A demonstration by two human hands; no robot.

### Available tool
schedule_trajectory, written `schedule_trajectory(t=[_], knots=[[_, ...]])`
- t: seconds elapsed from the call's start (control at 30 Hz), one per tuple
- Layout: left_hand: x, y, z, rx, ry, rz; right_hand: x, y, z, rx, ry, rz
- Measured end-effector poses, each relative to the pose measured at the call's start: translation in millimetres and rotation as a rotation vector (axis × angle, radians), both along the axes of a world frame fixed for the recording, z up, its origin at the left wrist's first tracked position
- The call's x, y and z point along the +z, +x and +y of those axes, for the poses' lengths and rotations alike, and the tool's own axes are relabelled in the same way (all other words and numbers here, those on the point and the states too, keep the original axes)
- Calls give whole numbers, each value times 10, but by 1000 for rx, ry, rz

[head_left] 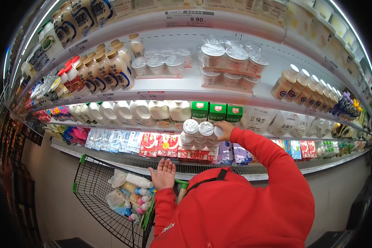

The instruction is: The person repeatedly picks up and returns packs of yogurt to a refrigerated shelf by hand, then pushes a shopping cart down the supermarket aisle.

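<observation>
holds a stack of lidded cups [200, 135] with the right hand [225, 130], pinching the end cup, just in front of the green cartons [217, 112]. holds the left hand [164, 174] open, palm up (with thumb spread from nearly straight fingers), beside the shopping cart [89, 186].

R hand [224, 130] fwd, elbow bent, fingers gripping; L hand [164, 174] closer in, palm up, open.
</observation>
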State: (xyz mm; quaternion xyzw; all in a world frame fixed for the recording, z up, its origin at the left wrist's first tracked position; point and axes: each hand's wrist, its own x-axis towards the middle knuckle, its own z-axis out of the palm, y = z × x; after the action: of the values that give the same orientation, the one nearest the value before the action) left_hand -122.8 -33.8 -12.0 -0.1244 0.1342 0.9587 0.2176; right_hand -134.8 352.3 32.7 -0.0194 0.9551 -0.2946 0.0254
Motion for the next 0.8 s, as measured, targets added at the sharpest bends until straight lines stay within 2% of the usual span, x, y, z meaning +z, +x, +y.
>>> schedule_trajectory(t=[0.5, 0.6, 0.7, 0.8], knots=[[-25, -2, 2, 18, -32, -32, -31, -113, -93, 74, -2, -51], [-10, 0, -3, 14, -46, -26, 22, -23, -138, 82, 108, -7], [2, -8, -11, 14, -56, -21, 290, 200, -324, 85, 445, 227], [15, -4, -3, 15, -74, -19, 482, 283, -450, 179, 513, 425]])
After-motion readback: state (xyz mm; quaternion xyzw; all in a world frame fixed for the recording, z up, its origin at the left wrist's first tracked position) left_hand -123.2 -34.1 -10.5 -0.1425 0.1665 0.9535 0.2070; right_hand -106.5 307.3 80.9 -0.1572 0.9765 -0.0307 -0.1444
